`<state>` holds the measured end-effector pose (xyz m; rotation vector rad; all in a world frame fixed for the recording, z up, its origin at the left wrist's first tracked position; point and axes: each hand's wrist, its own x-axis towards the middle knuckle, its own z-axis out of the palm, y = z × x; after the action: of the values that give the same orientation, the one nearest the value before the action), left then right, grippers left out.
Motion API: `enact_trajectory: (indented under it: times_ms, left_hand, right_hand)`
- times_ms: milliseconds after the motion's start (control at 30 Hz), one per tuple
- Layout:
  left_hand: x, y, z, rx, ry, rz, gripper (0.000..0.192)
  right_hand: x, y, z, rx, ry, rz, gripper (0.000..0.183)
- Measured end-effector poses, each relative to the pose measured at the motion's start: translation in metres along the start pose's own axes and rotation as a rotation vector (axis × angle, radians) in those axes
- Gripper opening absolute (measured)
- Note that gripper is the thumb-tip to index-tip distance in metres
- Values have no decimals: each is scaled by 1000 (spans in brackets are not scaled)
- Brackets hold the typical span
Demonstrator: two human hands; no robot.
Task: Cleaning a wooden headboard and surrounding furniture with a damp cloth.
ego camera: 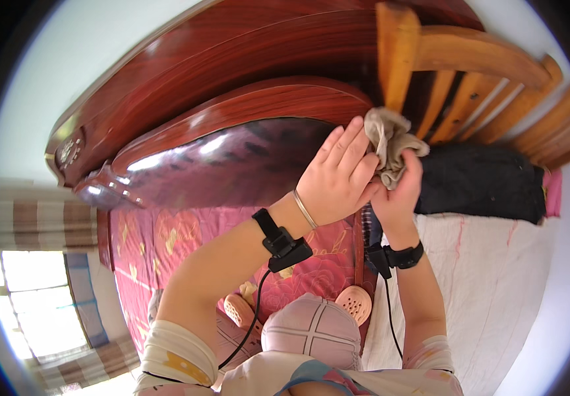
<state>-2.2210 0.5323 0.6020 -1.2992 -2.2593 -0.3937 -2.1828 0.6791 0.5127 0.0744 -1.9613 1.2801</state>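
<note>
A crumpled beige cloth (pixel 389 143) is bunched in my right hand (pixel 399 190), whose thumb presses along its lower right edge. My left hand (pixel 342 171) lies against the cloth's left side, palm down with the fingers fairly straight; whether it grips any of the fabric is hidden. Both hands meet just below the cloth, in front of the lower end of an orange-brown wooden post (pixel 397 59). Behind them stands a glossy red-brown wooden headboard (pixel 245 104) with a dark, shiny padded panel (pixel 225 163).
A pink and red floral bedspread (pixel 181 247) lies below the headboard. At right are a slatted wooden bed end (pixel 483 49), folded dark clothing (pixel 483 183) and a whitish sheet (pixel 473 277). Pinkish perforated clogs (pixel 354 304) show low down. Black cables run from both wrist straps.
</note>
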Motion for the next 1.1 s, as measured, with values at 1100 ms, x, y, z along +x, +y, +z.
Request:
enact_trajectory:
  times_ms: [1100]
  left_hand:
    - [-356,-374,-331,129,-177,-638,61]
  right_hand:
    - [10,-340,511,-355,-803,-735,60]
